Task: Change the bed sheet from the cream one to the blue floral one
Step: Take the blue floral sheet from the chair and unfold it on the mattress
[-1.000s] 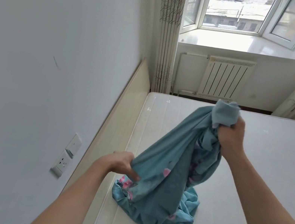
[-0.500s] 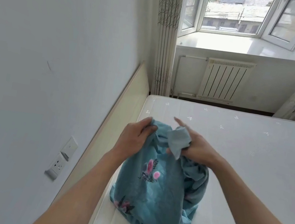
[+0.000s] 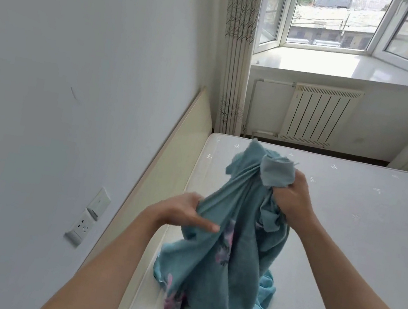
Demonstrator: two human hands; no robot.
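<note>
Right hand (image 3: 292,197): curled tight round top of blue floral sheet (image 3: 229,254)
Left hand (image 3: 182,211): pinching its left fold
Mattress (image 3: 357,249): bare right of sheet; headboard (image 3: 168,164) just left

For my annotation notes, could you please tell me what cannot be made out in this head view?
- Left hand fingers: tucked under the blue floral sheet, only the thumb shows.
- Sheet's corners and edges: lost in the bunched folds.
- Mattress right and near sides: cut off by the frame edges.
- Cream sheet: nowhere in view.
- Socket details: too small.
</note>
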